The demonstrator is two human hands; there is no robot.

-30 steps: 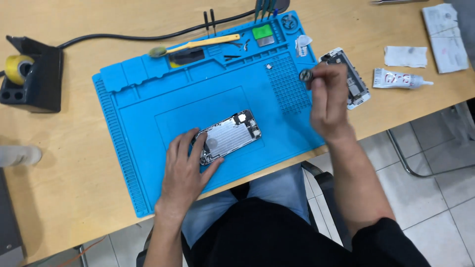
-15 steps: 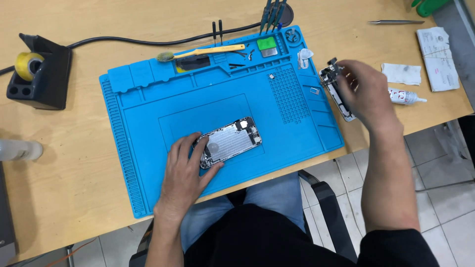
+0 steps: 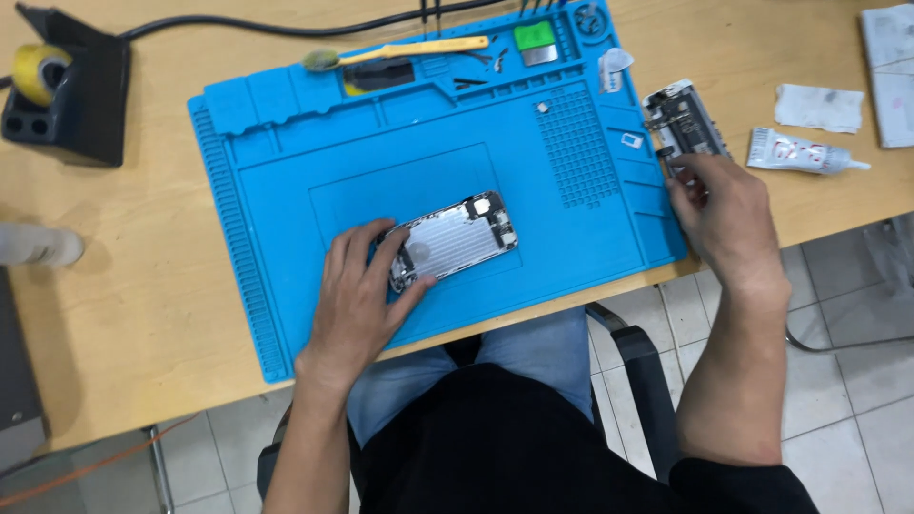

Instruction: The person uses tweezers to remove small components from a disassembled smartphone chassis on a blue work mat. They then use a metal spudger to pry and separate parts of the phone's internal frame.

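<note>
Compared with half a second earlier, the right hand point(image 3: 725, 217) is sitting lower over the second phone part point(image 3: 687, 126), which is lying partly on the right edge of the blue mat point(image 3: 286, 181) and partly on the wooden table point(image 3: 114, 276); earlier the hand was covering most of that part, and now its upper half is showing; the fingers are curling down onto its lower end, touching it; whether they are gripping it cannot be told. The left hand point(image 3: 360, 290) is staying where it was, pressing flat and spread on the near end of the opened phone point(image 3: 455, 241), which is lying tilted in the middle of the mat; thumb and fingers are bracketing its end.

Count: two phone parts; one mat; one yellow-handled brush point(image 3: 400, 51) lying along the top tray of the mat; one green square block point(image 3: 534, 35) in the top tray; one glue tube point(image 3: 800, 152) lying on the table just right of the second phone part; one black stand point(image 3: 81, 95) with one roll of yellow tape point(image 3: 36, 72) at the far left; one white wipe point(image 3: 819, 107) beyond the tube.
</note>
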